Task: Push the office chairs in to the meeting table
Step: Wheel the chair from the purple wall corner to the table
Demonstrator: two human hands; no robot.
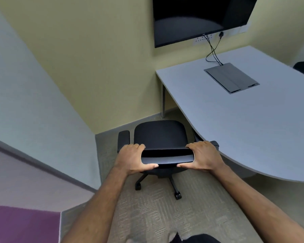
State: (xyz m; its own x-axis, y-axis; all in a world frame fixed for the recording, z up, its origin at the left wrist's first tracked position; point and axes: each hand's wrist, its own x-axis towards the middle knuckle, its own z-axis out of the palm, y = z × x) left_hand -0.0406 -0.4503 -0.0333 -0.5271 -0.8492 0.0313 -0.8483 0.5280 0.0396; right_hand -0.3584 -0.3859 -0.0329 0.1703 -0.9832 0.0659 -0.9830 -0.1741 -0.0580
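While we stand behind the black fabric-seated office chair [160, 137] on its wheeled base, our left hand [132, 158] and right hand [204, 156] clamp the two ends of its backrest top, fingers curled over the front edge and thumbs pressed along the back. The chair sits on the beige patterned carpet [156, 207], beside the curved edge of the pale grey meeting table [253, 123], its right armrest tucked just under the rim. A grey cable hatch [231, 77] is set in the tabletop, below the dark wall-mounted screen [197, 18].
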